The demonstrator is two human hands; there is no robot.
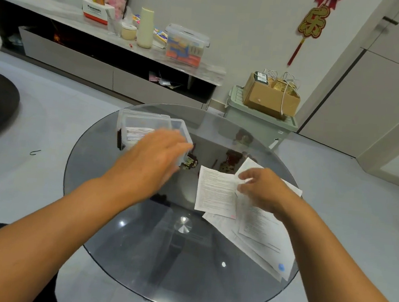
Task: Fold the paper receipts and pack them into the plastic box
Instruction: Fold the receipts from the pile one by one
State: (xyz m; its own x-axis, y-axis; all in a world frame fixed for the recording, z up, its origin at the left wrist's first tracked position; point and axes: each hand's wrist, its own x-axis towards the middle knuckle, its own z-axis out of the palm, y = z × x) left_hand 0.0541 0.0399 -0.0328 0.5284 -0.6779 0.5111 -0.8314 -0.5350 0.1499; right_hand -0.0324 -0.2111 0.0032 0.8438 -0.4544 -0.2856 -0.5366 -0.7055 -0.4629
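Note:
A clear plastic box stands open at the far left of the round glass table, with folded papers stacked inside. My left hand hovers over the box's near right corner, fingers spread, holding nothing. To the right lies a loose pile of printed paper receipts. The top sheet lies flat at the pile's left. My right hand rests on the pile and pinches the right edge of that top sheet between thumb and fingers.
A small dark ornament sits beside the box near the table's middle. Beyond the table stand a green storage bin with a cardboard box on it, and a low cabinet shelf with bottles and containers.

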